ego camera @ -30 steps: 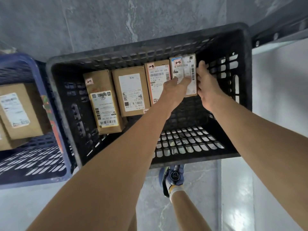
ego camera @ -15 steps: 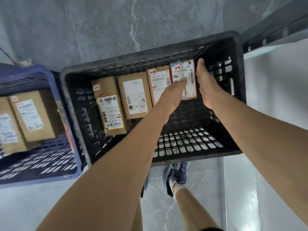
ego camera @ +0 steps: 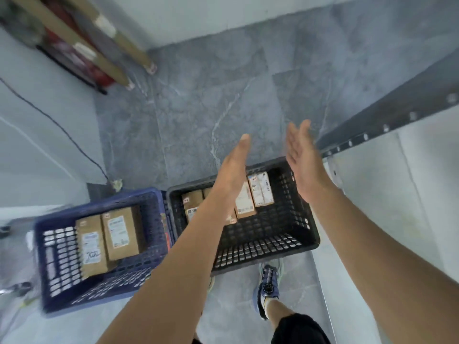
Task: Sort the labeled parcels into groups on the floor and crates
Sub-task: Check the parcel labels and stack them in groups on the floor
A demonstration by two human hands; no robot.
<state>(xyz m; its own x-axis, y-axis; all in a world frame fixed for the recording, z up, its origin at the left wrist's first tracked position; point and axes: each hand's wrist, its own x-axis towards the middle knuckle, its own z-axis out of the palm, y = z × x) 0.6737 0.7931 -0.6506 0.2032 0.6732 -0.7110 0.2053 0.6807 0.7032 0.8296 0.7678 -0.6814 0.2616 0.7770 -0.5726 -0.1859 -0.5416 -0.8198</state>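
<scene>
A black crate [ego camera: 263, 240] on the grey floor holds a row of brown labeled parcels leaning on its far wall; the small white-labeled parcel [ego camera: 261, 188] stands at the right end. Left of it a blue crate [ego camera: 62, 266] holds two brown parcels [ego camera: 109, 238]. My left hand [ego camera: 233, 167] and my right hand [ego camera: 301, 160] hover above the black crate, fingers straight, palms facing each other, holding nothing. My left forearm hides part of the parcel row.
A dark metal rail [ego camera: 387, 112] and a pale panel run along the right. Cardboard tubes [ego camera: 82, 38] lean in the far left corner beside a red object. A black cable [ego camera: 57, 125] trails down the left wall. My shoe [ego camera: 267, 289] stands below the black crate.
Both hands have let go of the small parcel and lifted out of the black crate. The view has pulled up and back, showing more floor and both crates.
</scene>
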